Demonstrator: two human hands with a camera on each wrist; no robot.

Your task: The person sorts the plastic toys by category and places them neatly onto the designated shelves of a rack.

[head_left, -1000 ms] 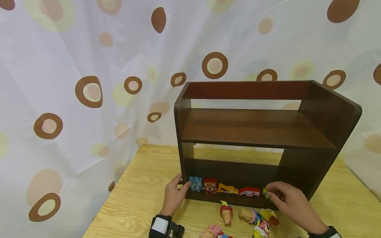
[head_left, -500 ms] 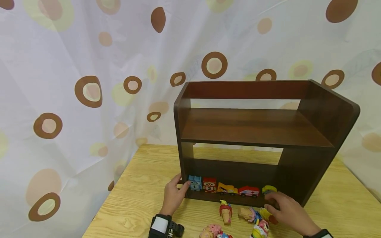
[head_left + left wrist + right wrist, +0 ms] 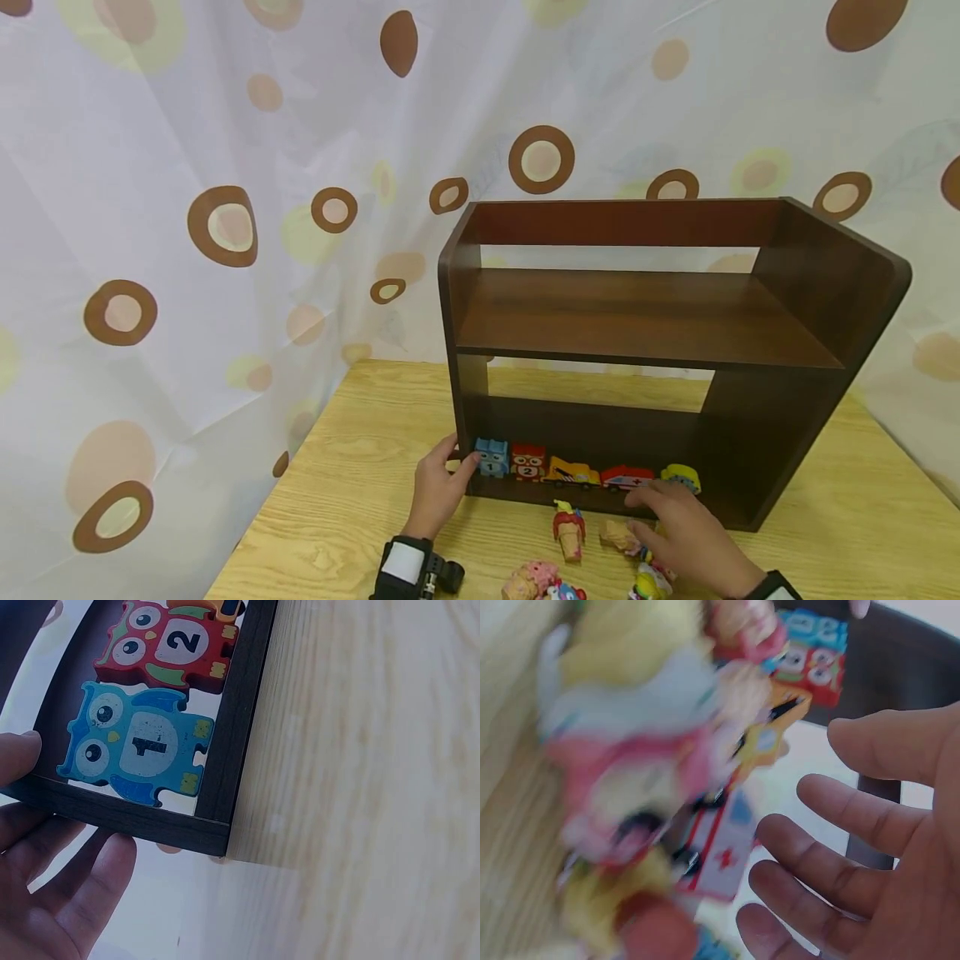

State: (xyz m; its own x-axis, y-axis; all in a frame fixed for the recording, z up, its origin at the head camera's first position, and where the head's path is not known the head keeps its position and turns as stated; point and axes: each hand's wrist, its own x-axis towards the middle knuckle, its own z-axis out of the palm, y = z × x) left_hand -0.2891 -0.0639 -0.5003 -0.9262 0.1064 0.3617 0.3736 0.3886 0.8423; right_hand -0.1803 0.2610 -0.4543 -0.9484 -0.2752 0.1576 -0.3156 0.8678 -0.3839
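Observation:
My left hand holds the left side panel of a dark wooden shelf, thumb on the inner face and fingers outside. Beside that thumb stands a blue owl block marked 1, then a red owl block marked 2. Along the same bottom shelf follow a yellow toy truck, a red-and-white toy ambulance and a yellow-topped toy car. My right hand, fingers spread and holding nothing, is over ice-cream-cone figurines in front of the shelf, partly hiding them. One figurine looms blurred in the right wrist view.
An ice-cream-cone figurine with a red top lies on the wooden table before the shelf. Nearer the front edge are a pink one and a blue-and-red piece. A patterned sheet hangs behind.
My right hand has let go of the yellow-topped toy car on the bottom shelf and moved left and forward over the figurines. My left hand has stayed on the side panel.

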